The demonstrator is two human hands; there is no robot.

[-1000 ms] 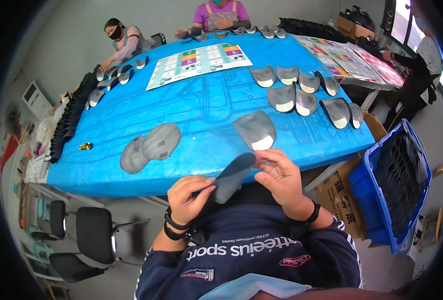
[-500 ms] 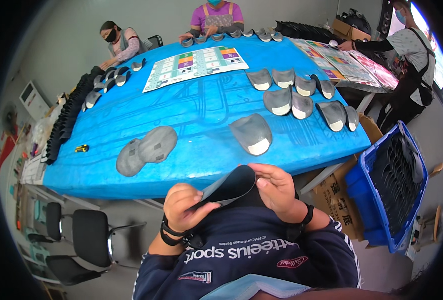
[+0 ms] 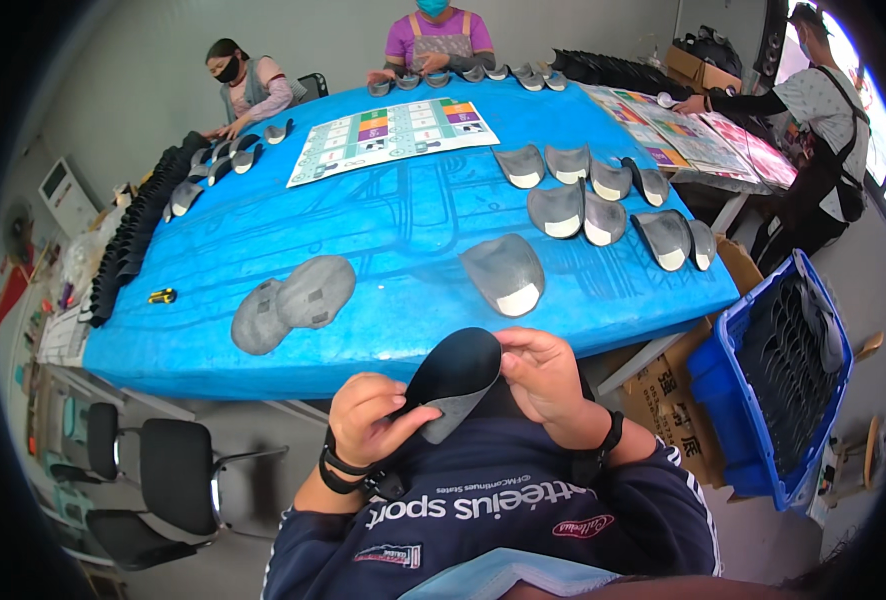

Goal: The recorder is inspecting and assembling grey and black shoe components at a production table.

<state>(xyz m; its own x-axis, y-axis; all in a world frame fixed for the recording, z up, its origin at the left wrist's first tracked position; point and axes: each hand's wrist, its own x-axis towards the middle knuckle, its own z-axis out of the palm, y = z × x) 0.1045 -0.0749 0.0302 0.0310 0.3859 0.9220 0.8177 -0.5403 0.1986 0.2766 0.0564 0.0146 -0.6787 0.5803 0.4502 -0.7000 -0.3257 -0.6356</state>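
Observation:
In front of my chest I hold a curved pad, smooth black on one face and grey on the other. My left hand pinches its left edge between thumb and fingers. The fingertips of my right hand grip its upper right edge. On the table just beyond my hands lies a grey curved pad with a pale strip at its rounded end. Left of it, two flat round grey pads overlap, each with a small dark square.
The table has a blue cover. Several grey pads stand at its right, with a stacked black row along its left edge. A printed sheet and yellow-black tool lie there. A blue crate stands right; three people work beyond.
The pad in my hands has been tipped, so its black inner face shows more broadly and a grey lower edge appears. Both hands keep their grip and have barely moved.

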